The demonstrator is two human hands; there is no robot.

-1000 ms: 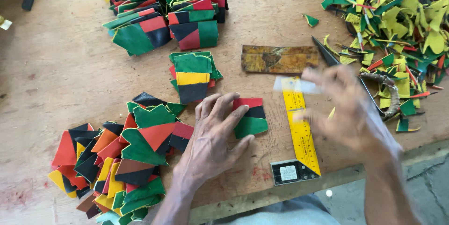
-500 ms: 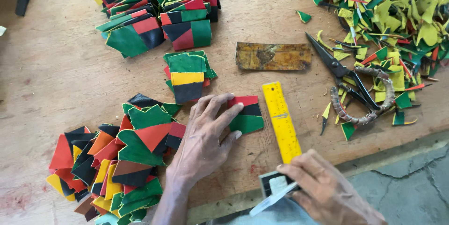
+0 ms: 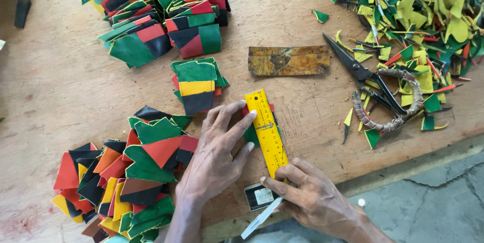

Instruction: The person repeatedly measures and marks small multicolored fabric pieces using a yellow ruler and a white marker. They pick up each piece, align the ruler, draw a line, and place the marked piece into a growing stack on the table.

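Pressing my left hand [image 3: 214, 159] flat, fingers spread, I hold the yellow ruler [image 3: 267, 132] down on a small red and green patch [image 3: 250, 134] in the middle of the wooden worktop [image 3: 60, 86]. My right hand [image 3: 315, 200] pinches a thin pale blade [image 3: 262, 218] at the ruler's near end. Cut patches [image 3: 136, 167] lie piled by my left wrist. Black scissors [image 3: 375, 89] sit well apart, next to yellow scraps [image 3: 428, 11].

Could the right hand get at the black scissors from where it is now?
Probably yes. The scissors lie bare on the wooden table, up and right of the right hand, nothing between them. But that hand already holds a thin blade by the yellow ruler.
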